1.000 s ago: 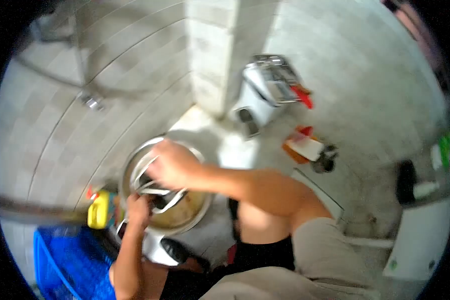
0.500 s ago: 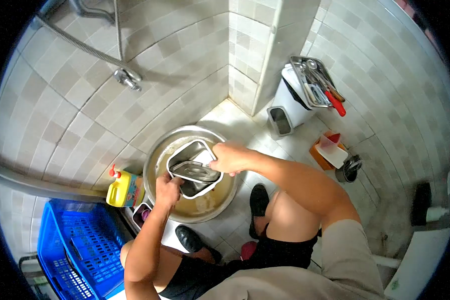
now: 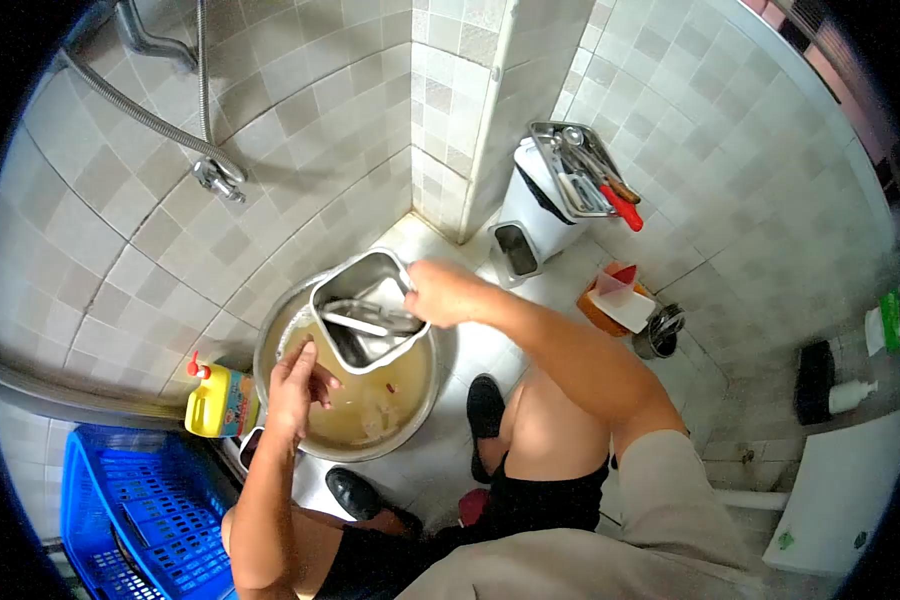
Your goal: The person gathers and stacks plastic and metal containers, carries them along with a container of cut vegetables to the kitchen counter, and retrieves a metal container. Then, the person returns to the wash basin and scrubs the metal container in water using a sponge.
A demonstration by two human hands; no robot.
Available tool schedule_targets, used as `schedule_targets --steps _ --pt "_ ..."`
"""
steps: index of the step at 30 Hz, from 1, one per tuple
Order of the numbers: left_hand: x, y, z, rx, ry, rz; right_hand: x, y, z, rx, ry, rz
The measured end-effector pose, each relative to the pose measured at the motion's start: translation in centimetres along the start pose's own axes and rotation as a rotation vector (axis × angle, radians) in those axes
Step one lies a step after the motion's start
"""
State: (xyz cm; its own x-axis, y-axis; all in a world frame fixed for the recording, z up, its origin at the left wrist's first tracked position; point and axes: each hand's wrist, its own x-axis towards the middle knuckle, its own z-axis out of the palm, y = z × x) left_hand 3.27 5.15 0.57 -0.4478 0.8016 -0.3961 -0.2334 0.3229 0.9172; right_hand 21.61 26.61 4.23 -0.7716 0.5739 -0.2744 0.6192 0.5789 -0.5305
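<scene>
My right hand grips the right rim of a rectangular stainless steel food pan. Tilted, the pan hangs above a large round metal basin of cloudy, yellowish water. Inside the pan lies a shiny metal piece that looks like a lid with a handle; its exact kind is unclear. My left hand is over the left part of the basin, apart from the pan, its fingers loosely stretched and holding nothing. Small scraps float in the water.
A yellow detergent jug and a blue plastic basket stand at left. Rightward are a utensil tray on a white bin, a small metal container, an orange box and a utensil cup. A hose hangs on the wall.
My left hand has let go of the pan's left rim and dropped lower over the basin. The pan, held by my right hand, has risen toward the basin's far side. The view has shifted.
</scene>
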Motion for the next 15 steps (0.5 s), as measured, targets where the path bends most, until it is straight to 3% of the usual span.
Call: schedule_targets --steps 9,15 --pt "-1.4 0.6 -2.4 0.028 0.109 0.087 -3.5 11.2 -6.8 0.263 0.107 0.322" --pt "-1.7 1.0 -2.9 0.007 0.171 0.087 -7.7 23.3 -1.9 0.378 0.187 0.574"
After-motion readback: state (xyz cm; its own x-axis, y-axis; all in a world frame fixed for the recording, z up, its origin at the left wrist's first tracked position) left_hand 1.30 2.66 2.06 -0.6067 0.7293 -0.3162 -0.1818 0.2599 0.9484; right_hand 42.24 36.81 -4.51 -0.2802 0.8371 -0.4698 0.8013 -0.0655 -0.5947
